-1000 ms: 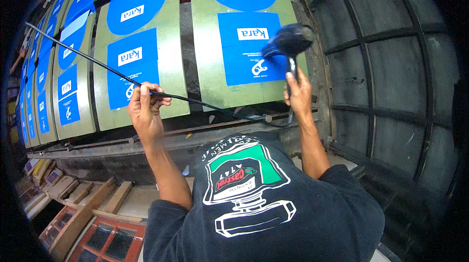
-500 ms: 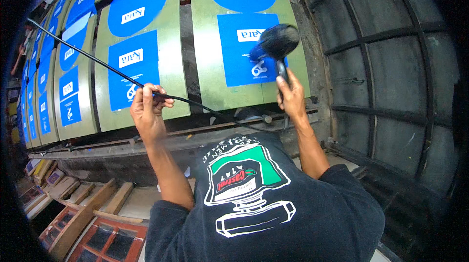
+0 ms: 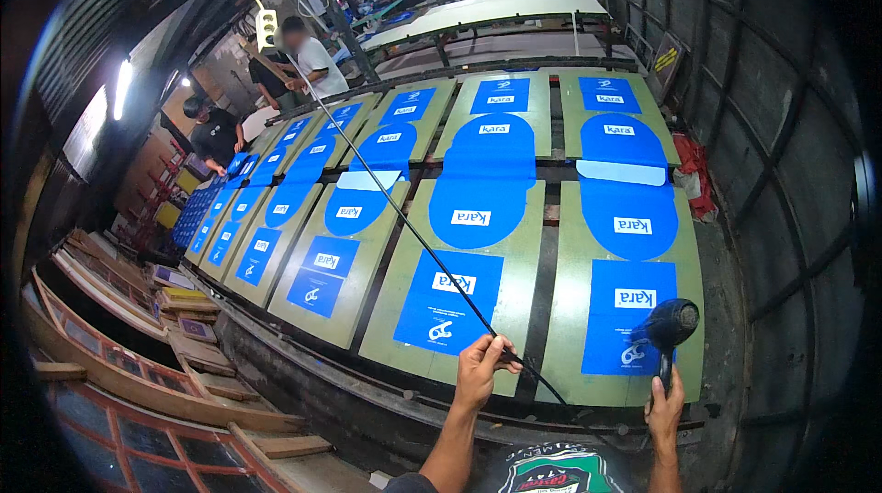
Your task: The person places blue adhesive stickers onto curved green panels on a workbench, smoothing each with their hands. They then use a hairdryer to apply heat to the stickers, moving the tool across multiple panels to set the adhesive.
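My right hand (image 3: 664,408) is closed round the handle of a black hair dryer (image 3: 675,322). The dryer's body hangs over the lower right corner of a blue printed panel (image 3: 599,280), which lies flat on an olive-green board (image 3: 571,374). My left hand (image 3: 478,372) pinches a black power cord (image 3: 401,214). From those fingers the cord runs taut up and left across the boards. Its other end droops down to the right, toward the front edge of the table. To the left, another blue panel (image 3: 418,312) lies on the neighbouring board.
Two long rows of boards bear blue prints. A yellowish power strip (image 3: 266,30) hangs above the far side, near co-workers. Dark wall panels (image 3: 781,217) stand on the right. Wooden frames (image 3: 138,374) are stacked at lower left. Behind is a long white table (image 3: 487,13).
My view has tilted up and shows the far rows and co-workers. Both hands keep their hold on the dryer and cord; the dryer now covers less of the printed panel.
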`<state>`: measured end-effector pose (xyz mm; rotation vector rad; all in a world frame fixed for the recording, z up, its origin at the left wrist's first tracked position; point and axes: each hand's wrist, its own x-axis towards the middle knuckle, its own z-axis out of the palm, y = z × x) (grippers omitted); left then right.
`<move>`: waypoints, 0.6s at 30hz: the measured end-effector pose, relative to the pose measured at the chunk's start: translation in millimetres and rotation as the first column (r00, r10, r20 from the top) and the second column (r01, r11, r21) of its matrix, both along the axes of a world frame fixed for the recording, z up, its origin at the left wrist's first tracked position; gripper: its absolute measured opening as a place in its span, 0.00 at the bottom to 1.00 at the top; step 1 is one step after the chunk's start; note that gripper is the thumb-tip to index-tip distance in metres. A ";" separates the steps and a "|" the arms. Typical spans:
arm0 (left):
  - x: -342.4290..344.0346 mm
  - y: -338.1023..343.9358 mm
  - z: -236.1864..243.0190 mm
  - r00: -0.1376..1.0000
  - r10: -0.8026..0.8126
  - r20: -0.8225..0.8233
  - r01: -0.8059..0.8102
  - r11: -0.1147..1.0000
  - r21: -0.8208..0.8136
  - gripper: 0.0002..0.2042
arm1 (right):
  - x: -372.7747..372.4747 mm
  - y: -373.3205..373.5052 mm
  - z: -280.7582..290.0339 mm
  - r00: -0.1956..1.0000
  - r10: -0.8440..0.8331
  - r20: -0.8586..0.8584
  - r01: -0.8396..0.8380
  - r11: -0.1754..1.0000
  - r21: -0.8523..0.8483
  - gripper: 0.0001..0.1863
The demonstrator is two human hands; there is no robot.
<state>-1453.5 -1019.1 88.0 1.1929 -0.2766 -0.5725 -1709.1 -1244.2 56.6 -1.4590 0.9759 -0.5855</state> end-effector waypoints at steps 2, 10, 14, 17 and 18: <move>-1.0 -2.4 0.6 1.000 0.005 -0.007 -0.005 1.000 -0.018 0.13 | -3.9 -1.7 -7.3 0.993 -0.115 -0.015 0.114 0.990 -0.084 0.25; 1.6 3.5 0.3 0.998 0.051 0.034 -0.051 0.999 -0.002 0.13 | -11.6 -2.2 -17.3 0.997 -0.078 0.003 0.078 0.997 0.031 0.28; 0.9 10.0 -0.1 0.999 0.051 0.010 -0.052 0.999 0.012 0.13 | -4.8 6.0 5.0 0.999 -0.038 -0.003 0.038 0.998 0.056 0.27; 2.0 13.1 -0.3 0.998 0.056 0.030 -0.056 0.998 0.017 0.13 | -3.8 10.6 7.2 1.000 -0.016 0.002 0.016 0.989 0.145 0.26; 2.6 12.4 1.3 0.998 0.060 0.036 -0.060 0.998 0.018 0.12 | -2.2 9.3 7.8 1.000 -0.028 0.011 0.027 0.997 0.075 0.26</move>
